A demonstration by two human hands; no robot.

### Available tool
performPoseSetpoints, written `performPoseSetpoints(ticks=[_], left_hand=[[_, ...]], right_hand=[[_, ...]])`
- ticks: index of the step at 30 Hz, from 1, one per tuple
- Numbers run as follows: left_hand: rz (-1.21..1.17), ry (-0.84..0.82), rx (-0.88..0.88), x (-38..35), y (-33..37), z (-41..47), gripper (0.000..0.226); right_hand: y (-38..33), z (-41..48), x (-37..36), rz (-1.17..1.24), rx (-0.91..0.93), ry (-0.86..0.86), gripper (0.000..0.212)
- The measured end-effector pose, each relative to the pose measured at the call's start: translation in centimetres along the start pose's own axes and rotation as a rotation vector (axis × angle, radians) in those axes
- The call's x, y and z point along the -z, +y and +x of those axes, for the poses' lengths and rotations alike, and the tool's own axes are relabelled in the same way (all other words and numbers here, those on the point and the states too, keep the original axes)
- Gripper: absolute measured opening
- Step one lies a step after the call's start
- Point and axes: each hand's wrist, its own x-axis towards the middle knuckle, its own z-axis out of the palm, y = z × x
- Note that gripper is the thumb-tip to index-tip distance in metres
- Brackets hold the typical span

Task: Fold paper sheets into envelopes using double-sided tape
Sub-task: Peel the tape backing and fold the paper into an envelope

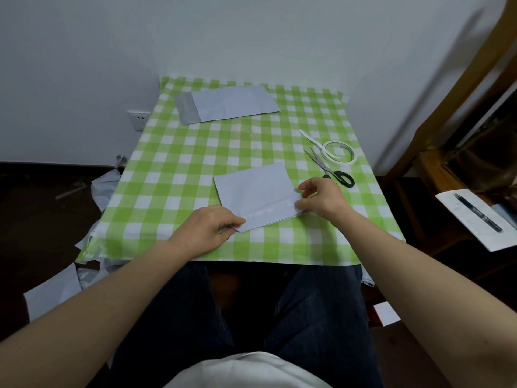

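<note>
The folded paper sheet (257, 191) lay on the desk (173, 163), just ahead of both hands. Its near edge ran left to right, rising rightward. The left hand (207, 228) pinched the near-left corner, and the right hand (321, 197) closed its fingers on the near-right one. Whether tape lined that glossy edge, I couldn't tell.
</note>
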Motion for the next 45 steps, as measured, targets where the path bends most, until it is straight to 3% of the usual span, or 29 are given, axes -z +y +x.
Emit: performPoseSetpoints(ticks=[45], left_hand=[[0.017,-0.058,0.002,0.7,0.5,0.1,0.020]], right_hand=[[-1.3,-0.5,-0.4,-0.216,0.015,0.020,0.038]])
